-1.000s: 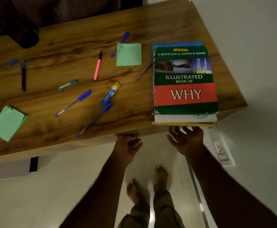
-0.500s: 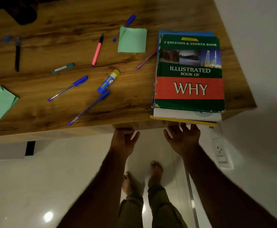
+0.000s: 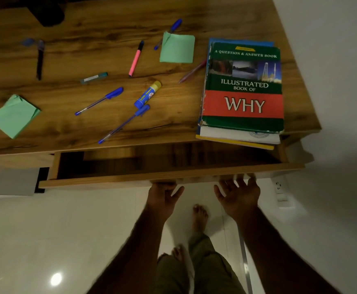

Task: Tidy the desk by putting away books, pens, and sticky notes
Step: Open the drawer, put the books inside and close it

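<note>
A stack of books (image 3: 243,92), topped by a green and red "Illustrated Book of Why", lies at the right end of the wooden desk (image 3: 101,24) and overhangs its front edge. Two green sticky note pads (image 3: 177,47) (image 3: 14,115) lie on the desk. Scattered between them are blue pens (image 3: 100,100) (image 3: 124,124) (image 3: 169,32), a pink highlighter (image 3: 136,58), a black pen (image 3: 39,60), a reddish pen (image 3: 192,71) and a glue stick (image 3: 147,94). Below the desktop, the drawer (image 3: 109,180) stands pulled out, its inside dark. My left hand (image 3: 164,196) hooks under the drawer front. My right hand (image 3: 239,194) is spread, fingertips at the drawer front.
A small teal marker (image 3: 93,77) lies near the highlighter. A dark object (image 3: 46,13) sits at the back left of the desk. A white wall with a socket (image 3: 279,187) runs close on the right. My bare feet (image 3: 198,217) stand on white floor under the drawer.
The drawer has slid out from under the desktop towards me. Both hands moved back with its front edge. The things on the desk have not moved.
</note>
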Demonstrator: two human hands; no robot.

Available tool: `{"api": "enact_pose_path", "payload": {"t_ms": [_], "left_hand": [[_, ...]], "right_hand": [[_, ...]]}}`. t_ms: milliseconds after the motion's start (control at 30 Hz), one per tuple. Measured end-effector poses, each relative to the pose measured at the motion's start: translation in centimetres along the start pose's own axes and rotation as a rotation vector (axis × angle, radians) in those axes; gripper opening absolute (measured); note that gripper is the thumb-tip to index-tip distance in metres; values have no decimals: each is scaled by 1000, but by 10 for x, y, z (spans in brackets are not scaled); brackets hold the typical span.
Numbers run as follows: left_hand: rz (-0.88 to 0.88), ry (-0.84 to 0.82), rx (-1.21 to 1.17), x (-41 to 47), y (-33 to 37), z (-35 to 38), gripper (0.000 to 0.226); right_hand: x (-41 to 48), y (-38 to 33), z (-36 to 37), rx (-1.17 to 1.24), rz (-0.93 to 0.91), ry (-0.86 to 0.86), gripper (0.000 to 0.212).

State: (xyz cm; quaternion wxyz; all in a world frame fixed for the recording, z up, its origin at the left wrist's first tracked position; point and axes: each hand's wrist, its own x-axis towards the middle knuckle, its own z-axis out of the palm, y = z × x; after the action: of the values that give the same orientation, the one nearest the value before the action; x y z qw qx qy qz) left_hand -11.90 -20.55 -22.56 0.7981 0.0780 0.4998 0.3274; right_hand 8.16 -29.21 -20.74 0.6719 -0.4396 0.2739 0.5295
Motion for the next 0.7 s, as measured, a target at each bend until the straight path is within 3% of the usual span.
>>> {"api": "enact_pose_path", "payload": {"t_ms": [167,700], "left_hand": [[-40,8,24,-30,-19,-19,36],[-70,13,60,-120,-92,-90,32]], "right_hand": [[-25,14,-31,-5,-11,-13,39],[-97,53,-136,-44,1,41,36]]}}
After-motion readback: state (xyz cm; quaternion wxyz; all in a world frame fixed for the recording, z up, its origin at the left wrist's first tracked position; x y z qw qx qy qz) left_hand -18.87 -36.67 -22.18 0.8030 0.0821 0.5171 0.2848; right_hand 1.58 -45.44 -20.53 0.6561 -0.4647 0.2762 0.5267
